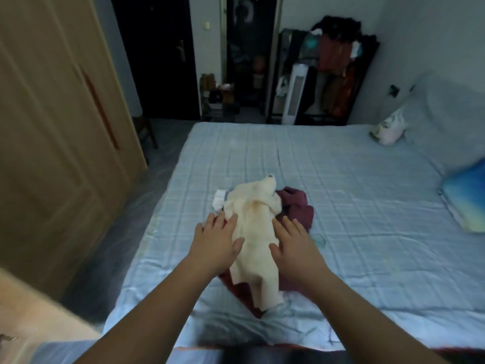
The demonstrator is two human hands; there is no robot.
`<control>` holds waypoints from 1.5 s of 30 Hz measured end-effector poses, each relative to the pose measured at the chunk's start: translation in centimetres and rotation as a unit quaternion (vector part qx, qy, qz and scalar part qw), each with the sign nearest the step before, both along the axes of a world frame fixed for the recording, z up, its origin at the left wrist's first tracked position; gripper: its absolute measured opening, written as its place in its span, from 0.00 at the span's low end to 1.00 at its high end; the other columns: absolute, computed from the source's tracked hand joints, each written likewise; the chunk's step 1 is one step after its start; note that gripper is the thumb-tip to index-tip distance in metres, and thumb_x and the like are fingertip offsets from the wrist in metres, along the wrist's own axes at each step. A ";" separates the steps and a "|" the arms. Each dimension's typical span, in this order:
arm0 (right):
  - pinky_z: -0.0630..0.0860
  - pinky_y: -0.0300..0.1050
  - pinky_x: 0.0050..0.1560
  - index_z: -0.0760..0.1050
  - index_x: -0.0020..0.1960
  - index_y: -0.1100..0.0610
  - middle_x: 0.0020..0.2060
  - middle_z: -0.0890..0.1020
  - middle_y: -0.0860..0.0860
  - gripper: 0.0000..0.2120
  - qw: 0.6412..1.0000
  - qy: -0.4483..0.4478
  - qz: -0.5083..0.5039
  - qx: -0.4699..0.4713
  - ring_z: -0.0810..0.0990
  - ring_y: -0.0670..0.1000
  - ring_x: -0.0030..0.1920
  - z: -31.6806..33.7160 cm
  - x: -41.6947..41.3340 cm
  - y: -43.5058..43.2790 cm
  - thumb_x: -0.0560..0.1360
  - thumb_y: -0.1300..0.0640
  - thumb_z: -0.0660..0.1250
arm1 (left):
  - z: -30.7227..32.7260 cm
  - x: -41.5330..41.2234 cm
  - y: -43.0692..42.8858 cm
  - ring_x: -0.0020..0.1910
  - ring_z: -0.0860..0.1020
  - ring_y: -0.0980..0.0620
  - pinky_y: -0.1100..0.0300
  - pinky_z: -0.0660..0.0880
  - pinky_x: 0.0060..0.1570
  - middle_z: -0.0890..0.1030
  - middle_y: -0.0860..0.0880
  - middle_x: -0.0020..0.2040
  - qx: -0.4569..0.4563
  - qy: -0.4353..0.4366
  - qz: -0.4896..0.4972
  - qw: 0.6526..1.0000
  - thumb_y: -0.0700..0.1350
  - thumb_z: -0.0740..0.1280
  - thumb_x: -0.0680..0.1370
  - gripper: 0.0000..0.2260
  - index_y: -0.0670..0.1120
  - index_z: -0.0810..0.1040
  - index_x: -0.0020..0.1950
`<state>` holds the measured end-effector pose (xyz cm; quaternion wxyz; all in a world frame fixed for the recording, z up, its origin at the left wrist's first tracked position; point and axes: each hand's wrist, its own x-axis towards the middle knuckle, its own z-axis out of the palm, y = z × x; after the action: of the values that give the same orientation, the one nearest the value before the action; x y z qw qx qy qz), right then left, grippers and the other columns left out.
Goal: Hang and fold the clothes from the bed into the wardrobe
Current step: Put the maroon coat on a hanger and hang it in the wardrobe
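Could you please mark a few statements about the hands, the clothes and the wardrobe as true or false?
1. The left hand and the right hand rest with straight fingers at either side of the cream garment. True.
2. The cream garment hangs on a hanger. False: it lies spread on the bed.
3. A maroon garment lies under the cream garment. True.
4. The wardrobe doors stand wide open. False: the doors in view are closed.
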<state>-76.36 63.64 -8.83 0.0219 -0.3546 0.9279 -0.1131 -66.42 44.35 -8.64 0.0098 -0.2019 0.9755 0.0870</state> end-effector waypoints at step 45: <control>0.75 0.50 0.58 0.74 0.64 0.60 0.57 0.81 0.59 0.26 0.838 -0.473 -0.272 0.012 0.79 0.61 0.59 -38.0 -34.5 3.8 0.73 0.46 0.73 | -33.9 -39.8 7.8 0.79 0.51 0.42 0.47 0.62 0.71 0.55 0.49 0.81 0.092 -0.266 -0.132 0.951 0.54 0.61 0.78 0.30 0.52 0.58 0.80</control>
<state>-110.89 67.42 -46.84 0.4307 0.0090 0.8649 -0.2575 -106.23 52.14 -42.53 0.2986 -0.0854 0.9433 0.1174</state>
